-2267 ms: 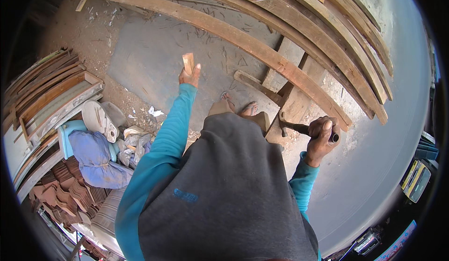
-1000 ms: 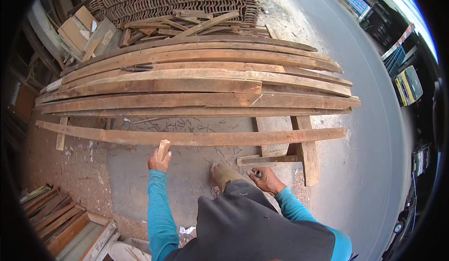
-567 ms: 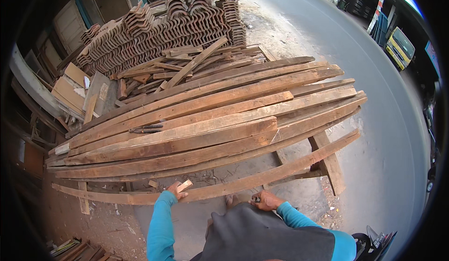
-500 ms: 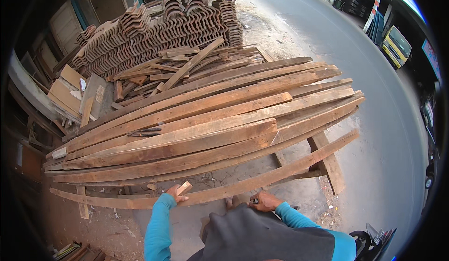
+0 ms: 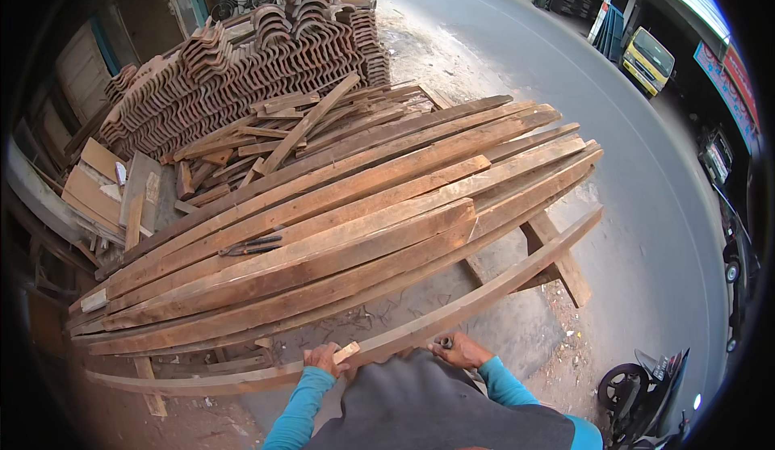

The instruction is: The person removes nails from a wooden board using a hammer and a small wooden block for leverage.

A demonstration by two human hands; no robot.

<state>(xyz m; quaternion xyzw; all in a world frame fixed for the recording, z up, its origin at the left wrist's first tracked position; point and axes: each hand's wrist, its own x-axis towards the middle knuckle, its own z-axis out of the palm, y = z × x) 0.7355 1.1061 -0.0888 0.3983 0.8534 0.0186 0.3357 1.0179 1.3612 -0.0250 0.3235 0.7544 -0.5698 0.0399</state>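
A curved-looking long wooden beam runs across in front of me, close to my body. My left hand is closed around a short wood block and rests at the beam's near edge. Further right, my right hand is closed beside the same beam, with a small dark, round-ended piece showing at its fingers; the rest of that piece is hidden. Beyond the beam lies a row of long timbers. Dark-handled pincers lie on top of them.
A wooden support stands under the timbers at right. Behind them are a heap of wood offcuts and stacked roof tiles. Bent nails litter the ground. A motorcycle stands at lower right, beside the road.
The view has shifted, so the timbers and road sit further left. Both hands stay closed near the beam, the left still with the wood block. Another vehicle shows on the far road.
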